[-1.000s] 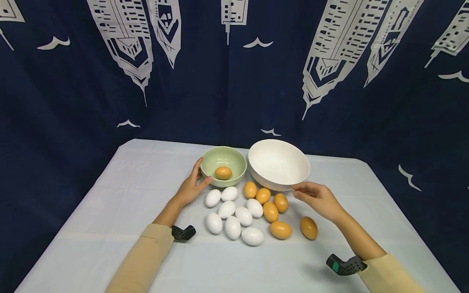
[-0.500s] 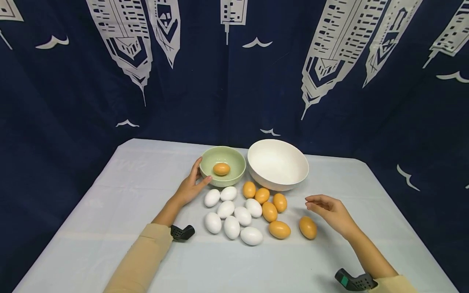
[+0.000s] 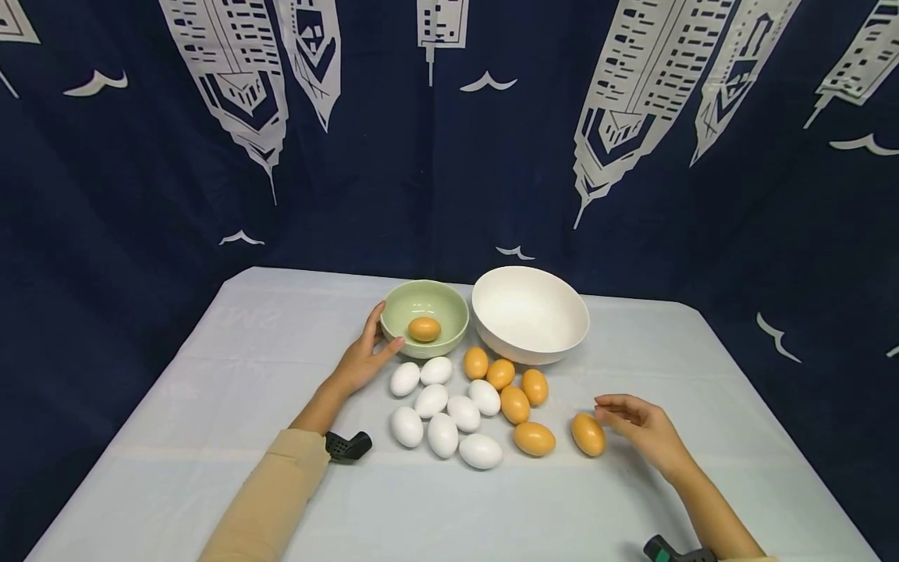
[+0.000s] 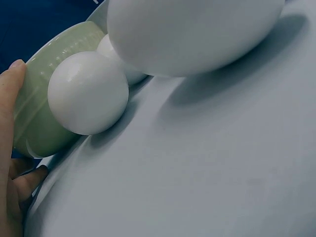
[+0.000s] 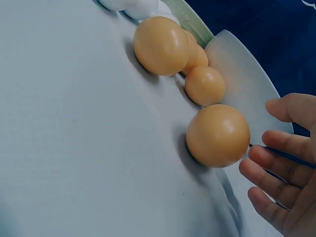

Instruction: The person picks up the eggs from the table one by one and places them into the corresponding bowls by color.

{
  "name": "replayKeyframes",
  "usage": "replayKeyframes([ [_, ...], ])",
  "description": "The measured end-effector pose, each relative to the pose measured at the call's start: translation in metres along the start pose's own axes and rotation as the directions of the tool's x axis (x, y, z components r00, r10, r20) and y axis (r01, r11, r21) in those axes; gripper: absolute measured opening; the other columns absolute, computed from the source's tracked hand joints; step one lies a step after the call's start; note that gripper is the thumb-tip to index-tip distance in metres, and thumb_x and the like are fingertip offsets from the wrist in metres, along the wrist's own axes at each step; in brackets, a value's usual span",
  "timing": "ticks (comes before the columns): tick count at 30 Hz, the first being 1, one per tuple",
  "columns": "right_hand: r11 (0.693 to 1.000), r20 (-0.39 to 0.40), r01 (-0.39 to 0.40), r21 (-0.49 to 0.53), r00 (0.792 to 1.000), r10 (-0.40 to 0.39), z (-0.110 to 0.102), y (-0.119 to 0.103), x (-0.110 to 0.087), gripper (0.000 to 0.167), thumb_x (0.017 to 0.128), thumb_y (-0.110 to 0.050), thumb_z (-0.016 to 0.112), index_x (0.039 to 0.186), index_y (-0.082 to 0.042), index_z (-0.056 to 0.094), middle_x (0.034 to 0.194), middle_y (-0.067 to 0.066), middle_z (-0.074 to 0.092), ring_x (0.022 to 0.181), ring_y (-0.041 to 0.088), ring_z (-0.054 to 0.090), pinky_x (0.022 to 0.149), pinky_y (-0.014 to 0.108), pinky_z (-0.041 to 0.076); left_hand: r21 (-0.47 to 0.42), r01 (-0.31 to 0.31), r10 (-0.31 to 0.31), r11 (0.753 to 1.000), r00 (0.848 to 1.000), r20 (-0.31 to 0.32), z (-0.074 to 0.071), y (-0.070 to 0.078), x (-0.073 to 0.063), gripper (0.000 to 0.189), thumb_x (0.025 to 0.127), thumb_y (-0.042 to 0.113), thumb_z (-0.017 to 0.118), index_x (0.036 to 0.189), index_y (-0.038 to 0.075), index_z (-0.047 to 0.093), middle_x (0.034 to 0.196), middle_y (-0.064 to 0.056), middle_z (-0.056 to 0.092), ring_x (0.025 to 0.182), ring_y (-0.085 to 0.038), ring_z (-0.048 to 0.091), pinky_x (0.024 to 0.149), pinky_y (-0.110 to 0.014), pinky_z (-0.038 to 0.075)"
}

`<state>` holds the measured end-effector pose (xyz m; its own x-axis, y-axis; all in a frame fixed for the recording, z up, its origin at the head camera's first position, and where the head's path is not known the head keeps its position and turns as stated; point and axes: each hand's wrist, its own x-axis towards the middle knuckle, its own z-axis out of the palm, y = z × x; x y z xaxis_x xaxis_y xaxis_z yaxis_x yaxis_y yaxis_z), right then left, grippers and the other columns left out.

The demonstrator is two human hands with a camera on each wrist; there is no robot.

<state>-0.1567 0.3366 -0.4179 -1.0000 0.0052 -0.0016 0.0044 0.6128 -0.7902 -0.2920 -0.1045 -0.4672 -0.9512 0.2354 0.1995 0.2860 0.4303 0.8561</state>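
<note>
My left hand [image 3: 367, 355] holds the side of a light green bowl [image 3: 456, 332], its thumb at the near rim and its fingers round the left side. One brown egg [image 3: 424, 329] lies inside that bowl. In the left wrist view, the thumb [image 4: 11, 86] lies against the green bowl's wall [image 4: 42, 126]. My right hand [image 3: 649, 433] is just right of a lone brown egg [image 3: 588, 435], fingers loosely bent with nothing between them. The right wrist view shows that hand's spread fingers [image 5: 279, 163] beside the nearest brown egg [image 5: 218, 136].
A large white bowl [image 3: 531, 312] stands right of the green one. Several white eggs [image 3: 442, 435] lie in front of the green bowl. Several brown eggs [image 3: 515, 405] lie to their right, below the white bowl. A white cloth [image 3: 281, 312] covers the table; a dark blue curtain [image 3: 393, 172] hangs behind.
My right hand has moved away from the white bowl's near rim, right and down towards the lone brown egg. The left hand stays at the green bowl.
</note>
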Motion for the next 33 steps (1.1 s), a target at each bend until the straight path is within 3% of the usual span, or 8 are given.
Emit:
replayKeyframes([
  [12,0.999,0.01,-0.023,-0.028,1.0,0.024,0.01,0.006,-0.005,0.047,0.089,-0.029,0.073,0.123,0.002,0.062,0.111,0.013,0.067,0.092,0.015,0.063,0.075,0.025,0.051,0.002,0.015,-0.015,1.0,1.0,0.005,-0.001,-0.001,0.0,0.081,0.097,0.046,0.058,0.157,0.028,0.006,0.154,-0.019,0.031,0.132,-0.037,0.045,0.11,-0.055,0.027],
  [20,0.995,0.039,-0.058,-0.078,0.997,0.061,0.015,0.004,-0.004,0.052,0.085,-0.03,0.078,0.124,0.001,0.062,0.099,0.006,0.067,0.087,0.016,0.06,0.07,0.026,0.048,0.006,0.014,-0.014,1.0,1.0,0.006,-0.001,0.001,-0.001,0.08,0.097,0.046,0.057,0.157,0.03,0.006,0.155,-0.019,0.03,0.133,-0.037,0.043,0.11,-0.054,0.027],
  [27,0.996,0.051,-0.013,-0.092,0.999,0.018,0.018,0.006,-0.003,0.05,0.082,-0.026,0.08,0.121,0.002,0.063,0.09,0.005,0.065,0.08,0.015,0.059,0.068,0.027,0.046,-0.004,0.008,-0.008,1.0,1.0,0.002,-0.002,0.0,-0.001,0.082,0.096,0.048,0.057,0.157,0.028,0.005,0.155,-0.02,0.03,0.132,-0.038,0.044,0.109,-0.056,0.027],
  [33,0.997,0.067,-0.014,-0.071,0.998,0.019,0.019,0.007,-0.002,0.052,0.082,-0.025,0.08,0.121,0.003,0.062,0.095,0.007,0.066,0.079,0.015,0.059,0.069,0.026,0.048,0.007,-0.019,0.019,1.0,1.0,-0.007,-0.001,-0.002,-0.001,0.085,0.094,0.057,0.055,0.157,0.029,0.005,0.154,-0.022,0.031,0.13,-0.041,0.045,0.108,-0.058,0.029],
])
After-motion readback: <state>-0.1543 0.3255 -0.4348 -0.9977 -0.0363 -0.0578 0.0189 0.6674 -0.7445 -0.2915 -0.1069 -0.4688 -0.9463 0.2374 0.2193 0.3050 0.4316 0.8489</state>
